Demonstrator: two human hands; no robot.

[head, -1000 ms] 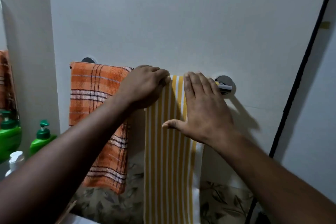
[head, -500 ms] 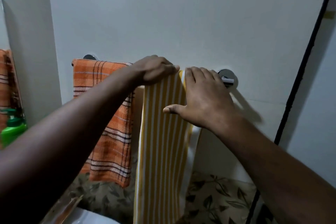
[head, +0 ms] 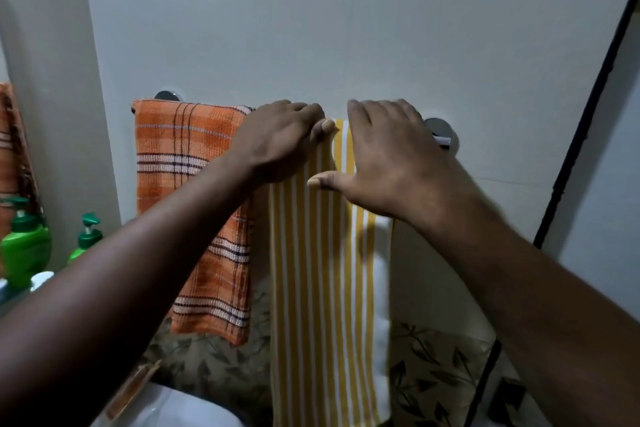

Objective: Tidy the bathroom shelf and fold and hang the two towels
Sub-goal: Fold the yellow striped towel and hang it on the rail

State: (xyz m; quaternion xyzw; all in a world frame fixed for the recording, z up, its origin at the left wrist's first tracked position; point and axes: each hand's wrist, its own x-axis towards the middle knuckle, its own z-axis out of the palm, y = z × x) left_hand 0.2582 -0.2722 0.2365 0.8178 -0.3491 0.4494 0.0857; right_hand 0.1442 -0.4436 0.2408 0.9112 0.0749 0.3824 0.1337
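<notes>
An orange plaid towel (head: 187, 184) hangs folded over the left part of the wall rail. Beside it on the right, a yellow-and-white striped towel (head: 322, 288) is draped over the same rail and hangs lower. My left hand (head: 277, 142) holds the striped towel's top left corner at the rail, fingers curled over the fold. My right hand (head: 388, 156) lies flat on its top right part, fingers straight over the rail, thumb spread. The chrome rail mounts (head: 441, 132) show at each end.
Two green pump bottles (head: 26, 243) and a white cap (head: 41, 279) stand at the left. A white basin rim (head: 180, 406) is at the bottom, with leaf-patterned tiles (head: 433, 367) behind it. A black vertical strip (head: 585, 107) runs down the right.
Both hands stay at the top of the striped towel. My right hand's fingers have slid a little further over the rail. The view has shifted slightly.
</notes>
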